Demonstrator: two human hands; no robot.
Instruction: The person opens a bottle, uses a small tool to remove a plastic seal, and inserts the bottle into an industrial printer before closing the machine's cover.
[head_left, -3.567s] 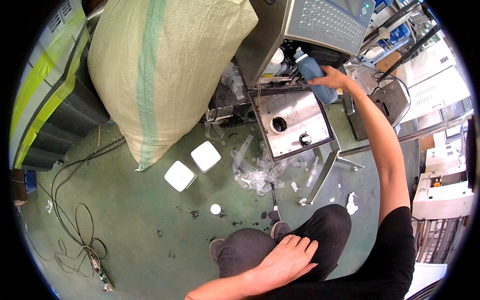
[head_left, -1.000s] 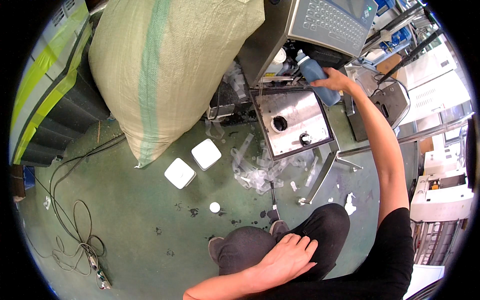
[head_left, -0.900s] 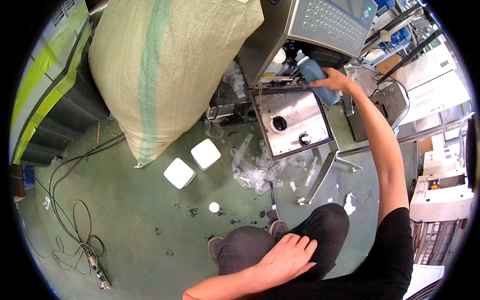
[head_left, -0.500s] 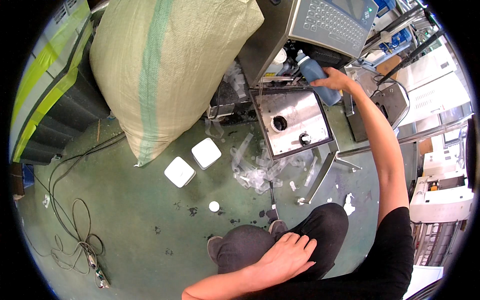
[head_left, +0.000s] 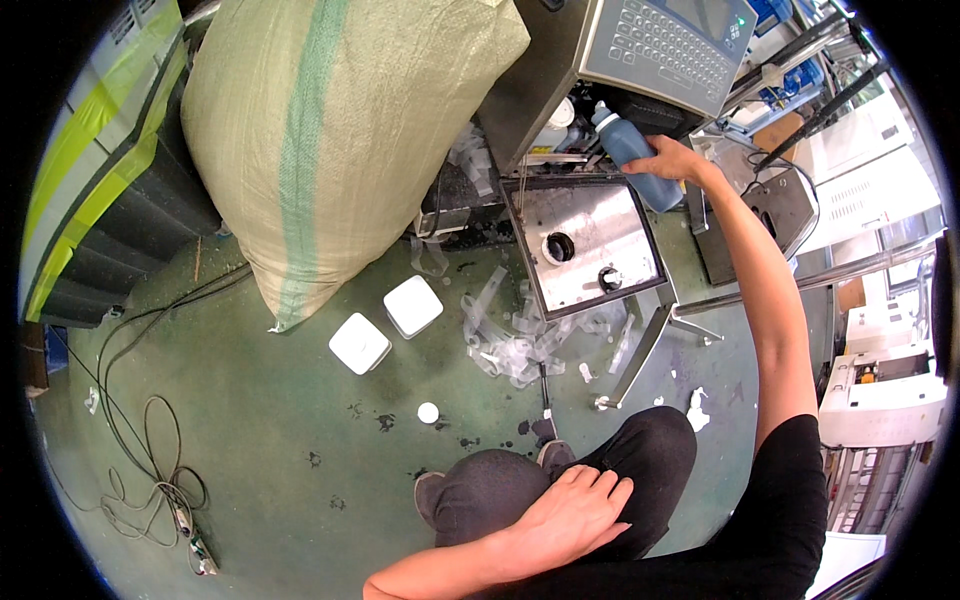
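Observation:
My right hand (head_left: 668, 162) is closed around a blue-grey plastic bottle (head_left: 626, 142) with a pale nozzle cap. It holds the bottle tilted, cap end toward the machine, above the far right corner of a metal tray-like unit (head_left: 585, 215). That unit has a dark round opening (head_left: 559, 247) and a small black fitting (head_left: 609, 278) on its top. My left hand (head_left: 573, 512) lies on my thigh, fingers loosely spread, holding nothing.
A keyboard panel (head_left: 665, 50) sits above the metal unit. A large woven sack (head_left: 340, 130) stands left. Two white containers (head_left: 413, 306), a white cap (head_left: 428, 412), clear plastic strips (head_left: 520, 345) and tangled cables (head_left: 160, 470) lie on the floor. A metal rail (head_left: 800, 275) runs at right.

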